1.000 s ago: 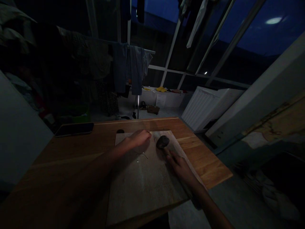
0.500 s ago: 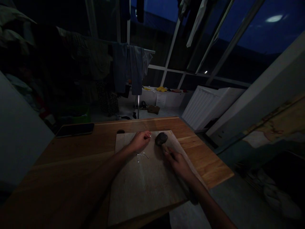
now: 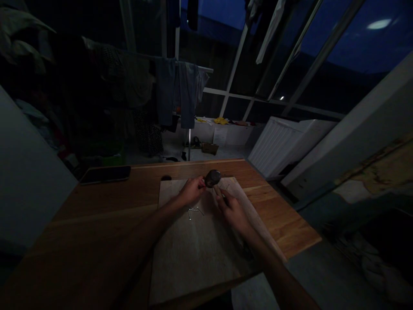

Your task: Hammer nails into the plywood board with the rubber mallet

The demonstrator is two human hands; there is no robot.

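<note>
A pale board (image 3: 200,254) lies on a wooden table (image 3: 97,224) in dim light. My right hand (image 3: 232,212) grips the handle of a hammer, whose dark head (image 3: 213,178) is raised over the board's far edge. My left hand (image 3: 192,190) is pinched closed right beside the hammer head, apparently on a small nail that is too small to see clearly. A few loose nails (image 3: 194,211) lie on the board just behind my left hand.
A dark phone (image 3: 105,174) lies at the table's far left. A small dark spot (image 3: 166,177) sits near the board's far left corner. Beyond the table hang clothes on a rack (image 3: 180,92), with a white radiator (image 3: 274,144) to the right.
My right hand has lifted the hammer off the board and swung its head leftward, close to my left fingertips. My left hand stayed near the board's far edge, pinched.
</note>
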